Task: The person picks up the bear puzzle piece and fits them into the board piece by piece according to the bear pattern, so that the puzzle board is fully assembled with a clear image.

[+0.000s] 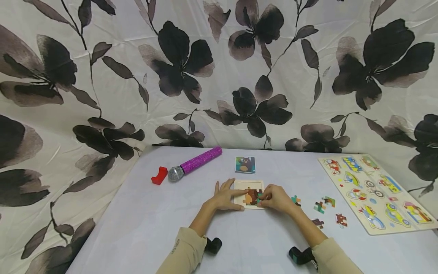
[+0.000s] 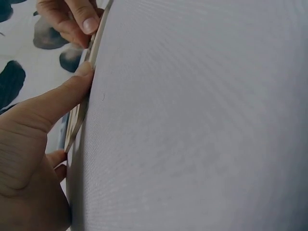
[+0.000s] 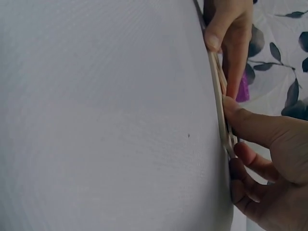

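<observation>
A small wooden puzzle tray (image 1: 241,185) lies on the table in the head view, partly filled with pieces forming a brown animal picture (image 1: 252,196). From the left, my left hand (image 1: 224,198) steadies it, index finger stretched over the pieces and thumb at the near edge. My right hand (image 1: 278,199) pinches a teal-edged puzzle piece (image 1: 259,199) at the tray's right side. Both wrist views show the tray edge-on: the left thumb (image 2: 83,74) touches its rim, and the right thumb (image 3: 236,108) bears on its side. Fingers hide part of the picture.
Several loose puzzle pieces (image 1: 319,207) lie right of the tray. A bear picture card (image 1: 245,165) sits behind it. Farther right is a large vehicle puzzle board (image 1: 367,224). Back left are a purple glitter microphone (image 1: 202,160) and a red curved block (image 1: 159,176).
</observation>
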The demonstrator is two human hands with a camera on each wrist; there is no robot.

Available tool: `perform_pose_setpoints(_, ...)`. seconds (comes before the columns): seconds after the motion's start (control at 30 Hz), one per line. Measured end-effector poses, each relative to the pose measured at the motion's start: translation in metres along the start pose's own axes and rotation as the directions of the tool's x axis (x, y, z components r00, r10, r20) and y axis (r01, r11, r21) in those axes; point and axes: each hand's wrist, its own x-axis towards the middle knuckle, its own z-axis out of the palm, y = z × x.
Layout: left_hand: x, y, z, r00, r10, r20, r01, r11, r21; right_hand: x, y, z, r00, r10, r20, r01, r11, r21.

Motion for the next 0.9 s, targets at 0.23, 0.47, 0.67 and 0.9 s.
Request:
perform_pose_setpoints(0.23,0.0,0.0,0.0,1.0,0.006,0.004,-0.006,1.0,-0.001,-0.002,0.004,0.0,1.0,-0.012,0.011,0.011,1.0,0.015)
perform_pose_setpoints(0.47,0.001,0.0,0.0,1.0,-0.001,0.004,0.001,1.0,0.009,-0.003,0.005,0.005,0.999,0.0,-0.048,0.001,1.0,0.02)
perform_pose_setpoints(0.67,0.001,0.0,-0.001,1.0,0.016,0.001,-0.016,1.0,0.014,-0.007,0.005,0.011,0.996,0.017,-0.089,-0.019,1.0,-0.021)
perform_pose_setpoints(0.9,-0.001,0.002,-0.001,1.0,0.018,-0.007,-0.018,1.0,-0.001,-0.009,0.004,0.012,0.995,0.037,-0.097,-0.042,0.998,-0.046)
